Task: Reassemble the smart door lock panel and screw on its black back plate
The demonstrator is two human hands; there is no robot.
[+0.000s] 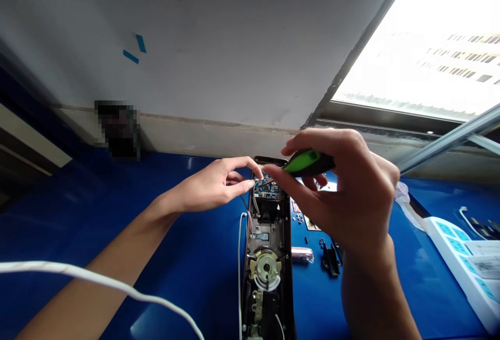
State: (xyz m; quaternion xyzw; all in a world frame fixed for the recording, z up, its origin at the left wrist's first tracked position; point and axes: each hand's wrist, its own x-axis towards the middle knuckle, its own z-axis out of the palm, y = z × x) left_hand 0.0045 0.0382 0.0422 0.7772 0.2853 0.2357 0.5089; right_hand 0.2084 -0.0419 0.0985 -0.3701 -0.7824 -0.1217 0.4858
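Observation:
My right hand [344,189] is wrapped round a green and black screwdriver [307,162], whose thin shaft points left and down over a blue circuit board [269,189]. The board sits at the far end of a long black open housing [288,277]. At the board's left edge, the thumb and index finger of my left hand [213,186] come close together near thin wires; what they hold, if anything, is too small to tell. A round metal part [266,268] lies in the middle of the housing.
Right of the housing are loose screws [299,218], a pink-wrapped cylinder [302,255] and black parts [330,260]. A white power strip [461,262] lies further right. A white cable [133,292] crosses the lower left. A wall [219,59] stands behind the blue table [187,256].

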